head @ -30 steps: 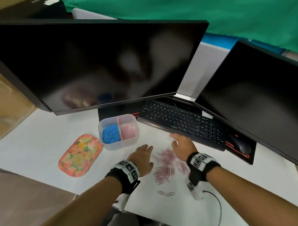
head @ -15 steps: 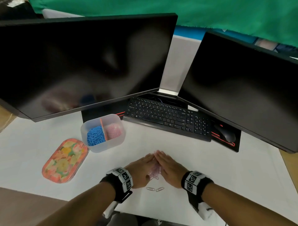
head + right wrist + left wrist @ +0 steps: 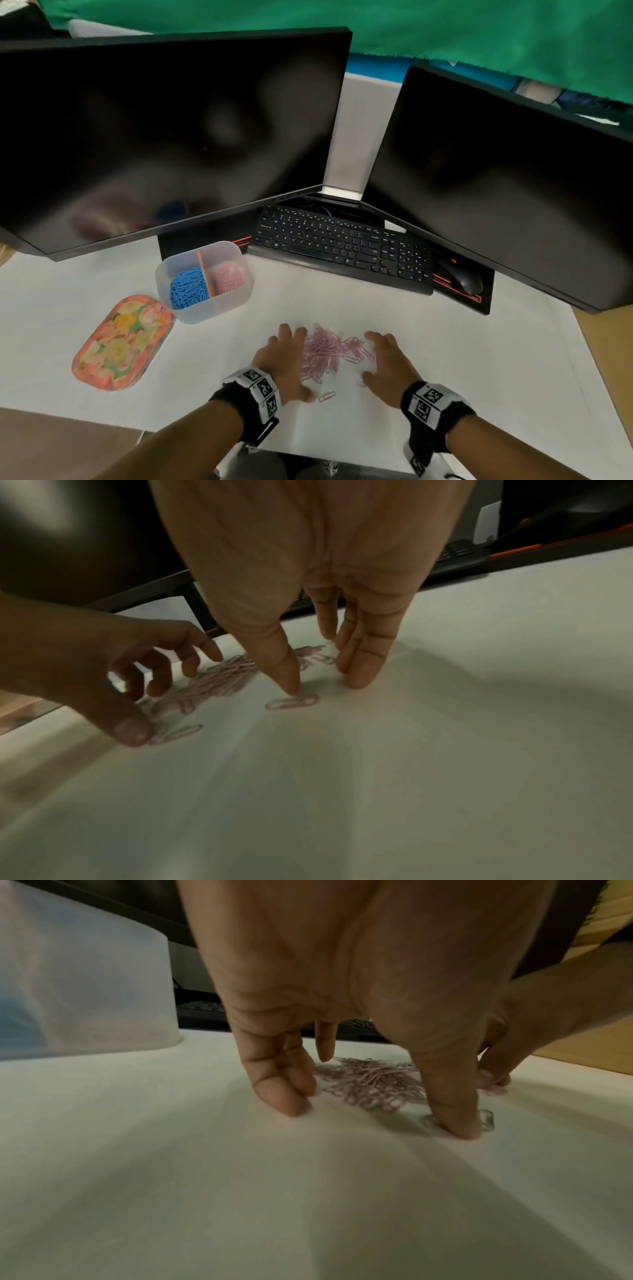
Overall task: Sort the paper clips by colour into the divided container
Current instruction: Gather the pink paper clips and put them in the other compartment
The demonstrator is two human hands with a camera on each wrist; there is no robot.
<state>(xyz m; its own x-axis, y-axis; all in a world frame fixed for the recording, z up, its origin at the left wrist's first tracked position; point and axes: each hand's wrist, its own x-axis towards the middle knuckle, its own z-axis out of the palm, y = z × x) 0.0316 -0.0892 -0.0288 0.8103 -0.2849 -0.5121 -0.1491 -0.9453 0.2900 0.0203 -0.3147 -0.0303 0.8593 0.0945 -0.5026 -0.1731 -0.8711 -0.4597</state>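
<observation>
A heap of pink paper clips (image 3: 327, 353) lies on the white desk between my two hands. My left hand (image 3: 294, 363) rests on its left side, fingers relaxed and fingertips on the desk; its thumb (image 3: 452, 1118) presses beside a loose clip (image 3: 486, 1119). On the heap's right side my right hand (image 3: 380, 359) also has its fingertips down, and its thumb (image 3: 287, 674) touches a single clip (image 3: 293, 703). Neither hand grips anything. The divided container (image 3: 219, 308) stands to the upper left, with blue clips (image 3: 188, 287) in the left half and pink clips (image 3: 227, 277) in the right.
A floral tray (image 3: 121, 342) lies left of the container. A black keyboard (image 3: 342, 246) and a mouse (image 3: 462, 279) sit behind the heap under two dark monitors (image 3: 171, 130). One stray clip (image 3: 327, 396) lies near my left thumb.
The hands swept the scattered pink clips together, palms meeting over them, and have now drawn apart, showing the gathered heap between them.
</observation>
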